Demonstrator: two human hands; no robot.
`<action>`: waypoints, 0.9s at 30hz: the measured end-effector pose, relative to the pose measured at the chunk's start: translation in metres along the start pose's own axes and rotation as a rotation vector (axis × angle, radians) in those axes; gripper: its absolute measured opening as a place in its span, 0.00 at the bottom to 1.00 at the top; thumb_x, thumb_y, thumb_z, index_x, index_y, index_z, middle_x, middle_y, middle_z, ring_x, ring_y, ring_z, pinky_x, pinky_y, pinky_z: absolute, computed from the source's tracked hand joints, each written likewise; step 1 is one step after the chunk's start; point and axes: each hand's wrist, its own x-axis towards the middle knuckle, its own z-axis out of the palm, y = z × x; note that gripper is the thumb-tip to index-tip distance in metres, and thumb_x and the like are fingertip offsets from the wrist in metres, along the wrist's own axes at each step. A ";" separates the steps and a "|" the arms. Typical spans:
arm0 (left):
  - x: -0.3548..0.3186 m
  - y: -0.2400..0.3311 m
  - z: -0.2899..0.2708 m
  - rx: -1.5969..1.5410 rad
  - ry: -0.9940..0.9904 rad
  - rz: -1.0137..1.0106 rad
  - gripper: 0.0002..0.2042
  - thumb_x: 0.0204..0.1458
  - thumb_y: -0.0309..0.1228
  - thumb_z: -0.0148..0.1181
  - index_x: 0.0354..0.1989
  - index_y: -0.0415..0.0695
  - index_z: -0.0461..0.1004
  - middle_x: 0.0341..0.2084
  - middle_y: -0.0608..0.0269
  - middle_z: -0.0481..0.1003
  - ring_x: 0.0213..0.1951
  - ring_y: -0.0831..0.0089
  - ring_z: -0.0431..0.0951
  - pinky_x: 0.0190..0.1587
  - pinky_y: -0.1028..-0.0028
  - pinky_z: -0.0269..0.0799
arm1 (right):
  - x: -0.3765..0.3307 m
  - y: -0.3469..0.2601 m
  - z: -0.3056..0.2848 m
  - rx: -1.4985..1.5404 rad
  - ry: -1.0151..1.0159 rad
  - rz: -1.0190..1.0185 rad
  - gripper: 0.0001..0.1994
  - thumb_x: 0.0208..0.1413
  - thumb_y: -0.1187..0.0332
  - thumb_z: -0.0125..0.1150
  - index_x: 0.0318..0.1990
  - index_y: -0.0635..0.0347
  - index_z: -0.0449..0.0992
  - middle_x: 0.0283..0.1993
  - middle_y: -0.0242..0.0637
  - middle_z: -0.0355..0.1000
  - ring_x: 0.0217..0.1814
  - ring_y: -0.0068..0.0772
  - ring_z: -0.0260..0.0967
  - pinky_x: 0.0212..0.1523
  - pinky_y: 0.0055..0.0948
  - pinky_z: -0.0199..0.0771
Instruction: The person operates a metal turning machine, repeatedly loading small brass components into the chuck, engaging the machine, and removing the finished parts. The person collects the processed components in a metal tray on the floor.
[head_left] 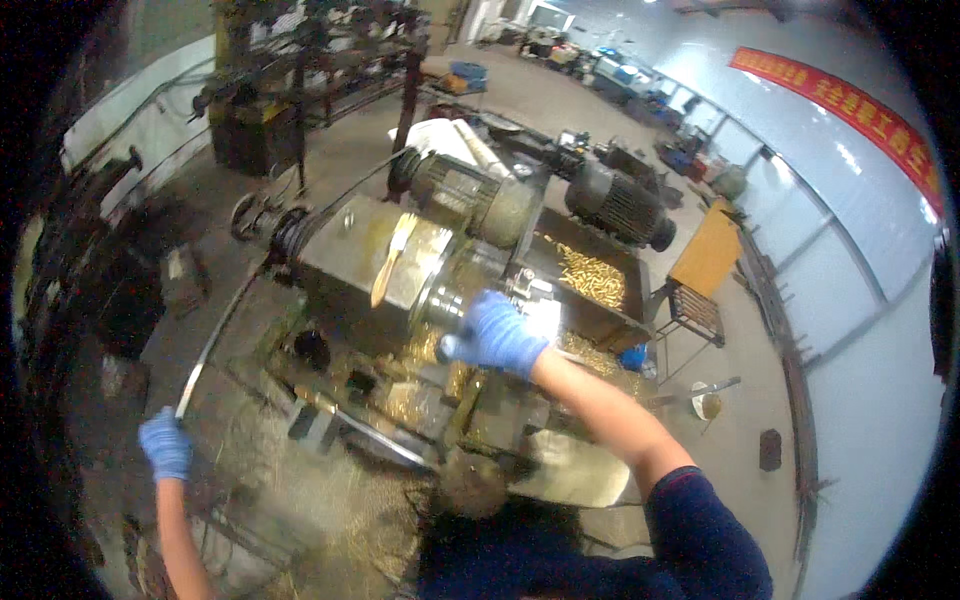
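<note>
While a grey lathe-like machine (400, 270) fills the centre, brass shavings (592, 275) heap in its tray; the left hand (165, 445) — blue-gloved — is closed around a long curved metal lever (215, 335), and the right hand (495, 335) rests, fingers curled, on the machine's bright front.

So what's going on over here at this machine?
A person in blue gloves is bent over a metal-working machine. The right hand rests on a part near its middle, while the left hand grips the end of a long lever. Golden metal shavings fill the tray behind it.
</note>
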 end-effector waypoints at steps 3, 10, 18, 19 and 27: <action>0.053 -0.060 0.052 0.152 -0.015 0.034 0.03 0.39 0.24 0.54 0.24 0.43 0.71 0.18 0.54 0.72 0.23 0.58 0.74 0.27 0.62 0.68 | 0.006 -0.003 0.001 0.076 0.089 0.008 0.21 0.40 0.47 0.56 0.18 0.57 0.77 0.20 0.45 0.70 0.29 0.46 0.68 0.36 0.40 0.67; 0.059 -0.055 0.077 0.020 0.098 -0.234 0.09 0.44 0.26 0.53 0.36 0.41 0.71 0.23 0.52 0.74 0.29 0.56 0.75 0.31 0.61 0.69 | 0.001 -0.004 -0.002 0.049 0.078 0.019 0.24 0.43 0.46 0.50 0.18 0.61 0.76 0.22 0.48 0.71 0.33 0.48 0.69 0.39 0.40 0.66; -0.005 0.021 0.009 -0.147 -0.024 -0.409 0.24 0.38 0.31 0.62 0.48 0.43 0.68 0.37 0.54 0.73 0.40 0.58 0.73 0.44 0.66 0.66 | -0.010 -0.011 -0.002 -0.062 0.058 0.111 0.24 0.42 0.46 0.50 0.26 0.60 0.78 0.31 0.41 0.72 0.42 0.44 0.66 0.47 0.41 0.59; 0.003 0.027 0.008 -0.163 -0.033 -0.436 0.26 0.37 0.31 0.63 0.49 0.42 0.67 0.38 0.53 0.73 0.41 0.58 0.73 0.45 0.65 0.66 | -0.019 -0.006 -0.002 -0.052 0.153 0.074 0.21 0.43 0.48 0.52 0.28 0.59 0.77 0.33 0.40 0.72 0.42 0.43 0.65 0.49 0.40 0.59; -0.041 0.122 0.022 -0.437 0.091 -0.269 0.17 0.39 0.29 0.59 0.42 0.41 0.71 0.41 0.53 0.72 0.47 0.57 0.69 0.54 0.63 0.61 | -0.182 0.039 -0.005 0.209 0.617 0.065 0.19 0.41 0.57 0.64 0.40 0.56 0.73 0.41 0.40 0.70 0.46 0.45 0.64 0.49 0.38 0.63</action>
